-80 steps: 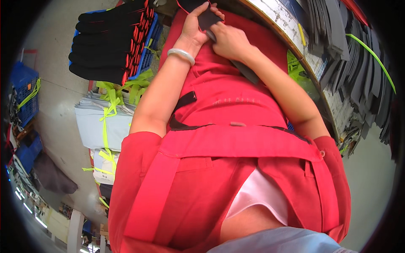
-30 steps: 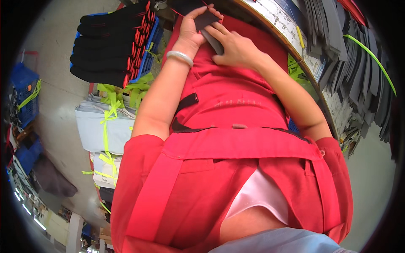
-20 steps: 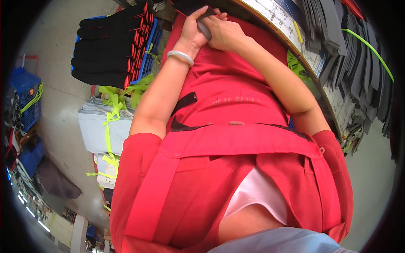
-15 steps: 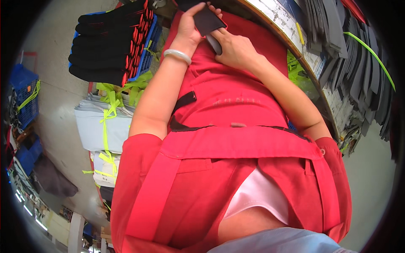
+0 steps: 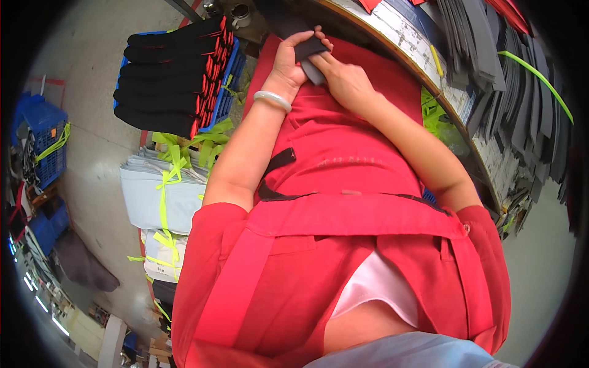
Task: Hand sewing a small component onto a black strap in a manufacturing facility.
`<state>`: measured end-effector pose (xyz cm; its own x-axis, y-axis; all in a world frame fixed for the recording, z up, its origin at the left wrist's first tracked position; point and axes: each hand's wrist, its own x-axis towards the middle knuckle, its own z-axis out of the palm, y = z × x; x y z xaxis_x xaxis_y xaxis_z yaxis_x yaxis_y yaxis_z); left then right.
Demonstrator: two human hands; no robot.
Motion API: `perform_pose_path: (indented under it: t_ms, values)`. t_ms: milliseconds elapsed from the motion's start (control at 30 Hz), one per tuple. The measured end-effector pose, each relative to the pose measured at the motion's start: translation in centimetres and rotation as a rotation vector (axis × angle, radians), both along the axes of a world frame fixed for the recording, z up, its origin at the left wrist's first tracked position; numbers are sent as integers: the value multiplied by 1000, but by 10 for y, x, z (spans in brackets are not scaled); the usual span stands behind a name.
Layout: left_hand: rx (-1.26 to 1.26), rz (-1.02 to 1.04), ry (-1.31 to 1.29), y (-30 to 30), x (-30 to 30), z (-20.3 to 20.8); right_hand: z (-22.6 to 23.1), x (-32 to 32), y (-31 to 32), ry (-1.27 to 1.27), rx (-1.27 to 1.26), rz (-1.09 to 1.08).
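Fabric (image 5: 311,48): dark, held above the red apron (image 5: 368,138)
Strip (image 5: 313,73): grey, jutting from the fabric's near edge
Left hand (image 5: 288,65): gripping the fabric, thumb across it
Right hand (image 5: 350,84): fingertips at the strip; cannot tell if pinching

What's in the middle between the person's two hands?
In the head view, a dark piece of material and a grey strip lie between the left hand and the right hand.
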<state>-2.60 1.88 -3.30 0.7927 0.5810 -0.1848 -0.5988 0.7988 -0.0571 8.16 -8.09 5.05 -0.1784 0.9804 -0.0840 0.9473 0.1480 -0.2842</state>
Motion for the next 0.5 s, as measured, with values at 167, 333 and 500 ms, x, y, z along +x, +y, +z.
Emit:
perform_pose_path:
  t_ms: [167,333,500]
  values:
    - [57,-64,167,-4,1,19,0,2,19,-37,-41,-16]
    - [99,-35,249,6,-6,3,5,1,-4,-43,-12,26]
    - [122,-38,186,11,-1,-1,-5,1,32,-118,-165,53]
